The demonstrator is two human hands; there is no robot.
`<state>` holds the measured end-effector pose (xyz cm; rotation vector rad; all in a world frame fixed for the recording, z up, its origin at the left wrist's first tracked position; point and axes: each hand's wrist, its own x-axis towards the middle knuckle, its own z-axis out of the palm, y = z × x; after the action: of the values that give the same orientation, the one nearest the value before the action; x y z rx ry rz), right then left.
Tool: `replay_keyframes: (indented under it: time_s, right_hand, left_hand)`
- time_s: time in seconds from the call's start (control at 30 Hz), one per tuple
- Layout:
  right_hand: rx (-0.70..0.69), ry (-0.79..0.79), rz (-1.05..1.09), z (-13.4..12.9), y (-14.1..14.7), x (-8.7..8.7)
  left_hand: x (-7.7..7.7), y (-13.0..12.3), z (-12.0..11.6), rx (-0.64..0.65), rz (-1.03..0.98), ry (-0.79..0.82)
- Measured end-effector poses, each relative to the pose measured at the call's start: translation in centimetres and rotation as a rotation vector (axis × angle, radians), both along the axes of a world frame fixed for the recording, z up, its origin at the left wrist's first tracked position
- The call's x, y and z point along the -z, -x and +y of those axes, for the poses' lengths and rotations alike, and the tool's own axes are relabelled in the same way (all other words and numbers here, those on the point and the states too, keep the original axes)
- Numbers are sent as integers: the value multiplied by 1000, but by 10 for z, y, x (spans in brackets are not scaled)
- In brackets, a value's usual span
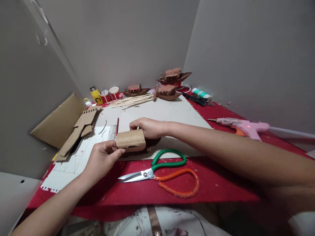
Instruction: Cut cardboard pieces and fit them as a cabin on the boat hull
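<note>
Between my hands is a curved, tan cardboard piece (131,139), bent over at its sides with a cut-out along the near edge. My left hand (104,155) pinches its left end between thumb and fingers. My right hand (150,127) is curled against its far right side; the fingertips are partly hidden behind the cardboard. Under the piece lies a dark brown boat-shaped base (154,144), mostly covered. Just nearer to me, scissors (147,174) with one green and one orange handle lie on the red cloth, touched by neither hand.
A pink glue gun (243,126) lies at right. Cardboard scraps (82,131), a ruler (112,132) and a red pencil (117,124) are at left. Behind are thin wooden sticks (134,101), model boats (169,91), paper cups (114,93) and a yellow bottle (96,95).
</note>
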<state>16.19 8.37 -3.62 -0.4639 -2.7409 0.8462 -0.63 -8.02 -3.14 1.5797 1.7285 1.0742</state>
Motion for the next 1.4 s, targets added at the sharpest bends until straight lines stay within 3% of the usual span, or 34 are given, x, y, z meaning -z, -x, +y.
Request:
replay_keyframes:
  time_s: [0.4, 0.63, 0.8, 0.97, 1.2, 1.4]
  right_hand:
    - [-83, 50, -32, 10, -2, 10]
    - [-72, 95, 62, 10, -3, 13]
    - [-56, 151, 60, 13, -1, 17]
    - [-53, 191, 59, 13, -1, 18]
    - [-61, 211, 80, 10, -3, 21]
    - [-67, 193, 66, 10, -3, 23]
  left_hand:
    - [3, 2, 4, 120, 196, 102]
    - [3, -2, 0, 149, 234, 50]
    - [12, -7, -10, 94, 273, 4]
    - [23, -13, -14, -8, 204, 27]
    - [27, -15, -8, 7, 113, 11]
    - [25, -18, -12, -19, -26, 191]
